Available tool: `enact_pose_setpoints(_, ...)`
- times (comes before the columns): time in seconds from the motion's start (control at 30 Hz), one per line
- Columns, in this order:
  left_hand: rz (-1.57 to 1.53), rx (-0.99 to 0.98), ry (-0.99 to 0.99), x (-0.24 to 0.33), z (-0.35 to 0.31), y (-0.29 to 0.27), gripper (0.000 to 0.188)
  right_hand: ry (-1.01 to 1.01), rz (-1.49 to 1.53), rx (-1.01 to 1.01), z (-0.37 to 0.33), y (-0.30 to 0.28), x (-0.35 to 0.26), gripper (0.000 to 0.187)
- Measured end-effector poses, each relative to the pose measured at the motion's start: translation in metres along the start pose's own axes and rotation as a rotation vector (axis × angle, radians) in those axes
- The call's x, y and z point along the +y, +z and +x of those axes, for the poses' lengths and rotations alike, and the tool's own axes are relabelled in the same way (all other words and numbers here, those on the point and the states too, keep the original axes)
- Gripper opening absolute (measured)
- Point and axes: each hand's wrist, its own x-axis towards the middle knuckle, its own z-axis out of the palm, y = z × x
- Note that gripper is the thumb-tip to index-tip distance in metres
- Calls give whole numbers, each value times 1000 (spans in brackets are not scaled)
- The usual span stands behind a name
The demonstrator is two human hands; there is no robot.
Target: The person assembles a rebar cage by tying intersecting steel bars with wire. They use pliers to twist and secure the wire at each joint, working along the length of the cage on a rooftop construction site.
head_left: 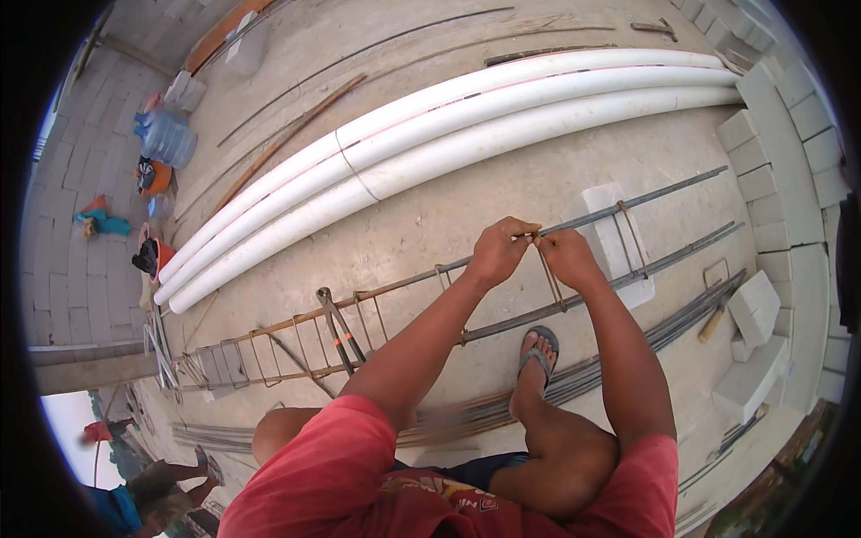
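Observation:
A long rebar cage [619, 210] of steel bars with square stirrups runs across the floor in front of me. My left hand [500, 252] and my right hand [569, 257] meet at its far bar, above one stirrup [550, 276]. The fingers of both hands are pinched together there; whatever they grip is too small to make out, perhaps hidden by the fingertips. Left of my left arm, a pair of pincers [335, 327] with orange marks on the handles leans on the cage. A white block [603, 199] lies under the cage beyond my right hand.
Several white pipes [430, 121], bound with wire, lie beyond the cage. Loose rebar [664, 332] lies near my sandalled foot [538, 354]. White blocks [755, 305] line the right side. A hammer [655, 30] and water jug [166, 137] lie farther off. Another person [161, 489] is at lower left.

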Motion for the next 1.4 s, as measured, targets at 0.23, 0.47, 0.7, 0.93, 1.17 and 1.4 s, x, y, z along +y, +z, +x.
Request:
enact_pose_setpoints(0.23, -72, -15, -106, 7, 8, 1, 23, -64, -473, -2, 7, -69, -17, 15)
enact_pose_setpoints(0.47, -58, 69, -233, 17, 10, -4, 42, -284, -783, -191, 34, -53, -74, 8)
enact_pose_setpoints(0.7, -79, 90, -196, 16, 12, -3, 56, -223, -676, -86, 70, -54, -44, 9)
enact_pose_setpoints(0.93, -55, 96, -256, 16, 10, -5, 51, -153, -941, -460, 49, -59, -78, 9)
enact_pose_setpoints(1.17, -55, 97, -244, 17, 10, 0, 47, -215, -827, -254, 75, -44, -85, 10)
enact_pose_setpoints(1.4, -57, 190, -96, -3, -15, -49, 48, -501, -845, 173, 33, -23, -125, 25)
